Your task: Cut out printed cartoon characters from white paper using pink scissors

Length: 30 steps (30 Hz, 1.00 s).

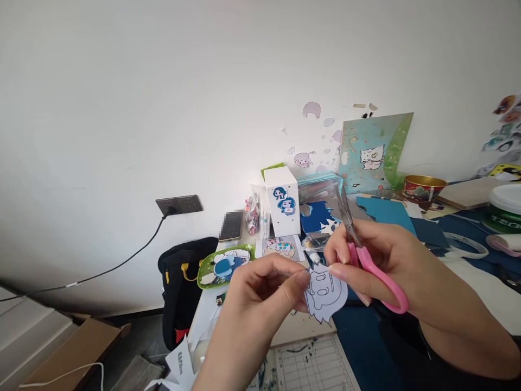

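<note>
A paper cut-out (325, 293) of a cartoon head with spiky hair, outlined in dark lines on pale lilac paper, is held up in front of me. My left hand (271, 293) pinches its left edge between thumb and fingers. At the cut-out's upper right edge, the thumb of my right hand (378, 255) touches the paper. Pink-handled scissors (380, 274) hang on that same hand, their metal blades pointing up and away from the paper. The blades look nearly closed.
A green tray (201, 271) of paper pieces lies at the left beside a phone (231, 225). Behind stand a white box (282, 187) with stickers and a picture board (376, 149). A gridded sheet (313, 364) with dark scraps lies below. A red-and-gold bowl (424, 189) stands right.
</note>
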Available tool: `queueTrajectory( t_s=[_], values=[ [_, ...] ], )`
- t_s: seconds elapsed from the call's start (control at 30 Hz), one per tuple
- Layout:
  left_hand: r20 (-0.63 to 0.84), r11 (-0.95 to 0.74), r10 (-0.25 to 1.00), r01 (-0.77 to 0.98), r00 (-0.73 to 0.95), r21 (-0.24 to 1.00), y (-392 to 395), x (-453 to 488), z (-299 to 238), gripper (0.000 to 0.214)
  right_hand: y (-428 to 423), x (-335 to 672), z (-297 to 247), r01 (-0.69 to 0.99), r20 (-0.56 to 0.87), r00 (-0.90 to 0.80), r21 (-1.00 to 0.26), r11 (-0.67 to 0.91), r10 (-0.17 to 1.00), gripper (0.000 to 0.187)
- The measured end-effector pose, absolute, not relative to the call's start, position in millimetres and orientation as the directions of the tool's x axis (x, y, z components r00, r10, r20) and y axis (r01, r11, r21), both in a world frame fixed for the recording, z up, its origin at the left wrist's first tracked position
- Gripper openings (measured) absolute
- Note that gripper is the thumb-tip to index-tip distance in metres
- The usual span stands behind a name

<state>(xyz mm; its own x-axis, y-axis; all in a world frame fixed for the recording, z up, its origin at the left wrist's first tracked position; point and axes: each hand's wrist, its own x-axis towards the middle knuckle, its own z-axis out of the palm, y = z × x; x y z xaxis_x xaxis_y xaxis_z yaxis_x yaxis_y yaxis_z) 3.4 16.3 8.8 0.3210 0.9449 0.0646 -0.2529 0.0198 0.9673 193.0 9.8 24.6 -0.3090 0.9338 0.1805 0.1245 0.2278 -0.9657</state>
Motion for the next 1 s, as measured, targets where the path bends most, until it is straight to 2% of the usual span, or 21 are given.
queueTrajectory(
  t_s=[0.13,0.27,0.37,0.53,0.77,0.87,1.0],
  values=[
    [0.084,-0.017,0.95,-0.221,0.302,0.975,14.5,3.9,7.8,0.02,11.3,193.3,23.7,0.123,0.197,-0.312,-0.962,0.245,0.929,0.017],
    [0.083,-0.061,0.971,-0.104,0.224,0.993,10.5,4.8,5.8,0.005,13.2,195.0,20.1,0.143,0.212,-0.342,-0.951,0.273,0.916,0.017],
    [0.057,-0.042,0.976,-0.077,0.212,0.996,10.5,5.8,3.5,0.008,14.1,195.4,19.0,0.167,0.205,-0.363,-0.945,0.28,0.909,0.017],
    [0.024,0.015,0.97,-0.159,0.242,0.987,13.8,7.4,0.1,0.01,14.1,196.0,17.4,0.182,0.213,-0.358,-0.939,0.292,0.909,0.017],
    [0.061,0.015,0.968,-0.296,0.245,0.955,14.2,14.3,-0.8,0.009,12.8,194.1,18.7,0.159,0.201,-0.354,-0.95,0.27,0.913,0.018],
    [0.053,0.02,0.978,-0.346,0.203,0.938,13.0,18.4,-1.5,0.009,12.4,190.7,20.5,0.147,0.192,-0.318,-0.958,0.248,0.928,0.019],
    [0.013,0.033,0.994,-0.403,0.113,0.914,10.8,24.3,-6.4,0.011,14.1,184.0,15.4,0.065,0.288,-0.292,-0.946,0.319,0.912,0.02]
  ],
)
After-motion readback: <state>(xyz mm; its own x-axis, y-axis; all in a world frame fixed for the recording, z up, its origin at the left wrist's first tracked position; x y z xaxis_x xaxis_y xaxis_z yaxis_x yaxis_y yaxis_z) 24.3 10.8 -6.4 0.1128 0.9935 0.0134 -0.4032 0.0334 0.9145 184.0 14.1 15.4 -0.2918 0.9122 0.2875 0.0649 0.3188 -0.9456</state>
